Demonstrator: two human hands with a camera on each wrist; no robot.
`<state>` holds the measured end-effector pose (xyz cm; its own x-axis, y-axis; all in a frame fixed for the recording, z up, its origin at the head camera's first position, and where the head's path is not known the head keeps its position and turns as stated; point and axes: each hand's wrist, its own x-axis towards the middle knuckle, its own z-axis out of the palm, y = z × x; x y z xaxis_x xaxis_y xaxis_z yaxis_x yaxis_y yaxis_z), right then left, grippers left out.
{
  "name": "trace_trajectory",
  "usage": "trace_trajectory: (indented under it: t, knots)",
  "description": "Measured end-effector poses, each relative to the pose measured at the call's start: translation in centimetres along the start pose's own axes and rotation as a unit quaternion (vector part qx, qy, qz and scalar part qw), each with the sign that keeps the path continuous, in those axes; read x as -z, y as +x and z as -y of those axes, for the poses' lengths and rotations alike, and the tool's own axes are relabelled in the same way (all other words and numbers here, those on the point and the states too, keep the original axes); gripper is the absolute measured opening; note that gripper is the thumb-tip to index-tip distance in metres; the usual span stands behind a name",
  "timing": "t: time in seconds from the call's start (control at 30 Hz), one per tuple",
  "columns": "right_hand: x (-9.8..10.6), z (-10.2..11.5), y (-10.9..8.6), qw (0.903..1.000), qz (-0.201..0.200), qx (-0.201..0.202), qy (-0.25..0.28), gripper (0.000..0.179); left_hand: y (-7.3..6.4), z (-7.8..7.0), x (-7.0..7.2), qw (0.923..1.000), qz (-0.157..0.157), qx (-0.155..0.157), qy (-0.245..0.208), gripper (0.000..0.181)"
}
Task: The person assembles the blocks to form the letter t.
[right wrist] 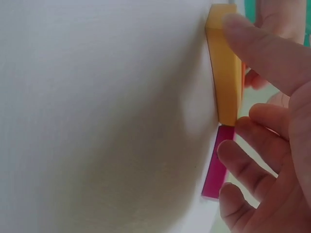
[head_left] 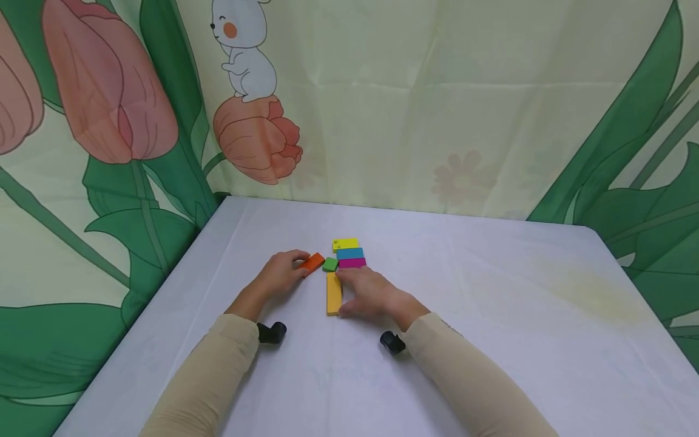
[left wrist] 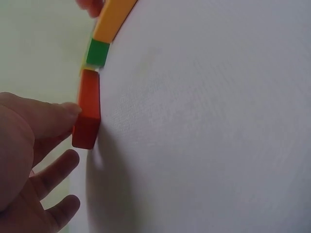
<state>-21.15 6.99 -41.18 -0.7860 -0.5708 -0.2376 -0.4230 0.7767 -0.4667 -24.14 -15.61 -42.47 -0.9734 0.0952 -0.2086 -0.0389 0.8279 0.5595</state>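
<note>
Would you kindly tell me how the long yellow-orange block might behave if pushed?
The long yellow-orange block is probably stiff, given its straight edges. Its flat faces suggest sliding rather than rolling. Pushed away, it might nudge the green block just beyond.

No txt, nos., logos or brand names legible in any of the 3 views (head, L wrist, R wrist). Nothing readable on visible faces of the flat orange-red rectangular block [head_left: 313,264], small green square block [head_left: 330,264], long amber-yellow rectangular block [head_left: 334,294], flat magenta rectangular block [head_left: 352,263] or flat blue rectangular block [head_left: 350,253]. Flat bright-yellow rectangular block [head_left: 348,244]: detail at L end, too small to ID. Cream printed fabric backdrop [head_left: 382,121]: pics only, no lettering seen. Small black cylindrical wrist device [head_left: 277,332]: any mfr. marking too small to read.
</note>
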Motion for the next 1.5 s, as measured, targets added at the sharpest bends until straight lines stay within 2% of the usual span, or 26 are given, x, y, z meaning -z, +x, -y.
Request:
trace_trajectory:
  t: [0.27, 0.43, 0.67, 0.83, 1.07, 1.5]
  knots:
    - [-0.2, 0.3, 0.2, 0.9996, -0.004, -0.005, -0.029, 0.085, -0.1, 0.3, 0.4, 0.9999, 0.01, 0.001, -0.005, 0.042]
    - [-0.4, 0.4, 0.2, 0.9984, -0.011, -0.003, -0.055, 0.09, -0.3, 0.3, 0.5, 0.9999, 0.015, -0.001, -0.006, 0.048]
    - [-0.5, 0.3, -0.1, 0.999, -0.016, -0.006, -0.042, 0.088, -0.1, 0.2, 0.4, 0.9999, -0.001, -0.005, -0.014, 0.039]
    - [-0.6, 0.2, -0.3, 0.9989, -0.019, -0.004, -0.043, 0.087, -0.1, 0.8, 0.1, 0.9996, -0.001, -0.001, -0.029, 0.037]
    - [-0.8, 0.5, -0.6, 0.999, -0.018, -0.004, -0.04, 0.087, -0.6, 1.1, 0.0, 0.9988, -0.002, 0.009, -0.048, 0.037]
    - [-1.6, 1.2, -1.5, 0.9983, -0.022, -0.002, -0.053, 0.087, -2.1, 1.1, -0.3, 0.9994, 0.005, -0.011, -0.033, 0.037]
